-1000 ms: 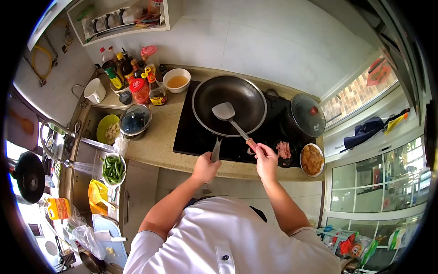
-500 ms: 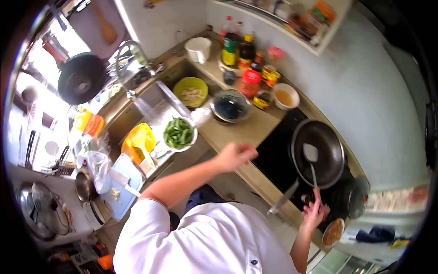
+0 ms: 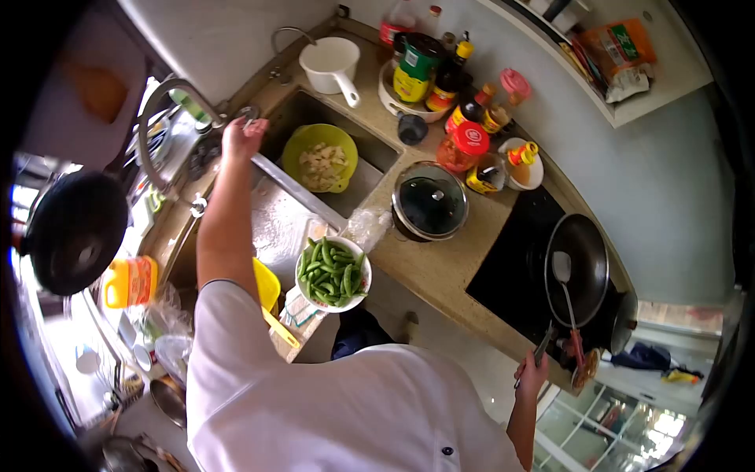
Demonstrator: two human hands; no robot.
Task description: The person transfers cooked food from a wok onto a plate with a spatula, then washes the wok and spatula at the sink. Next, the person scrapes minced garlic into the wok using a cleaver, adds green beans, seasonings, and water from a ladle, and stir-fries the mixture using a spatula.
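Observation:
My left hand (image 3: 242, 140) reaches across the sink to the tap lever (image 3: 250, 114), its fingers closed at it. The curved tap (image 3: 149, 134) arches to the left, and I see no stream from its spout. My right hand (image 3: 532, 371) grips the handle of the wok (image 3: 599, 271) on the black hob. A spatula (image 3: 561, 267) with a red handle leans in the wok. Between my arms, a white bowl of green pea pods (image 3: 334, 271) sits at the sink's corner. A green basin (image 3: 295, 157) with pale pieces stands in the far sink bowl.
A lidded pot (image 3: 429, 201) stands on the counter, with sauce bottles and jars (image 3: 464, 145) behind. A white saucepan (image 3: 329, 67) is in the corner. Overhead, a shelf (image 3: 629, 110) juts from the wall. A black pan (image 3: 79, 232) hangs at left.
My left hand has moved from above the counter to the tap lever. The water stream is gone. My right hand has left the spatula and taken the wok handle.

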